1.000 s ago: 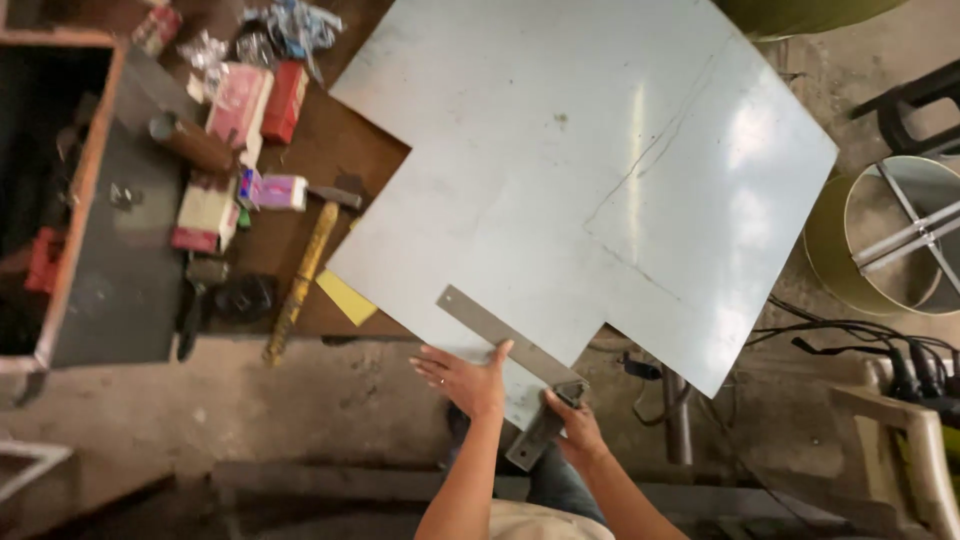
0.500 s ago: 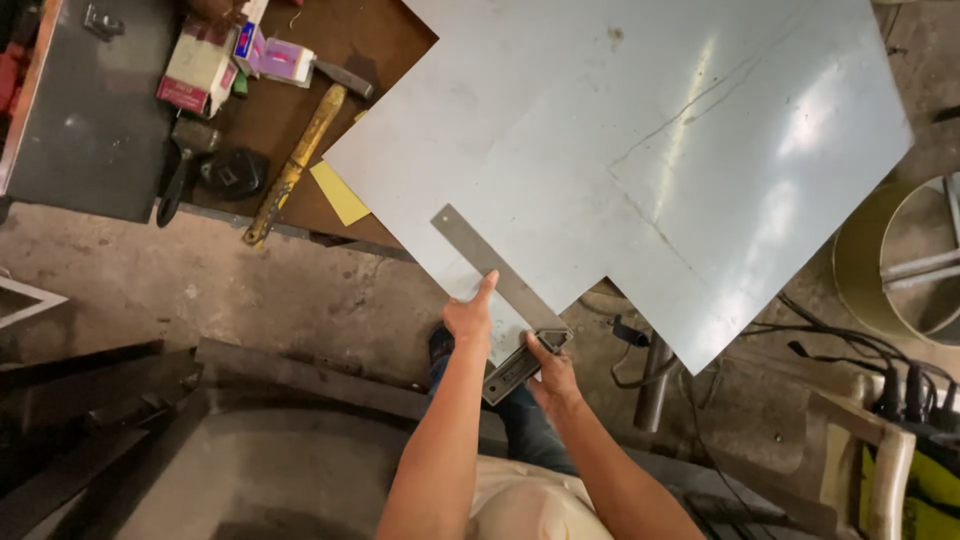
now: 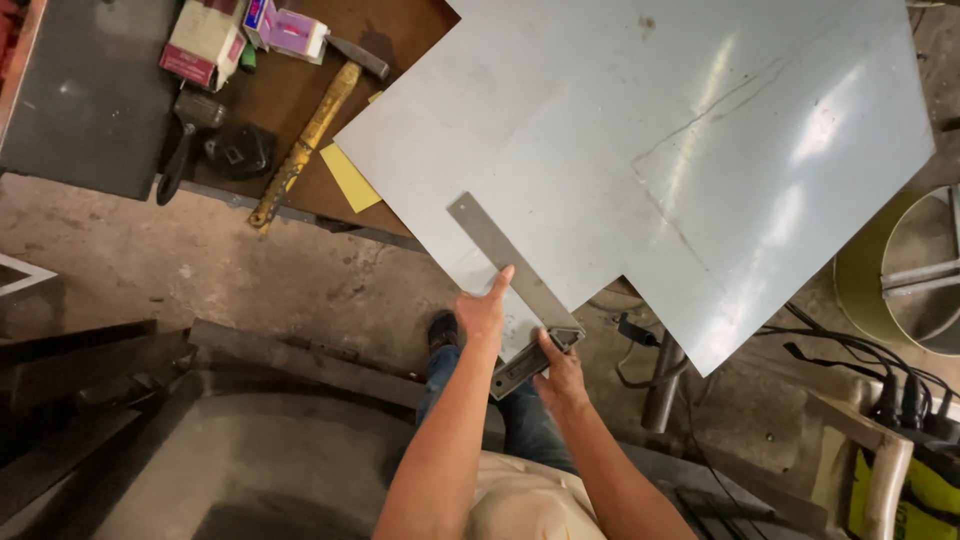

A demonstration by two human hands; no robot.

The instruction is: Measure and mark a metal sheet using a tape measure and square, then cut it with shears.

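**A:** Head view, starting at the upper left of the frame: what is lying on the worktop (image 3: pixel 90 110)?

**B:** Small boxes (image 3: pixel 205 40), a dark brush (image 3: pixel 180 140) and a yellow-handled hammer (image 3: pixel 305 135) are sitting there, well apart from the hands. A yellow scrap (image 3: pixel 350 178) is peeking out beside the metal sheet (image 3: pixel 640 150).

**A:** And at the centre?

**B:** The sheet is filling the upper right and jutting past the worktop's edge. A try square (image 3: pixel 515 290) is lying on its lower corner, blade running up-left across the metal, stock hanging at the sheet's edge near lower centre.

**A:** What are the hands doing?

**B:** The left hand (image 3: pixel 483 312) is spreading open, forefinger pressing on the blade. The right hand (image 3: pixel 560 375) is closing around the stock, thumb on top.

**A:** So which step is this?

**B:** I am judging it as squaring up: seating the stock against the edge before any line is drawn. No marker is showing in either hand.

**A:** What is the next move asking for?

**B:** Probably a flush stock, a steady blade, and one hand freeing itself for a scriber.
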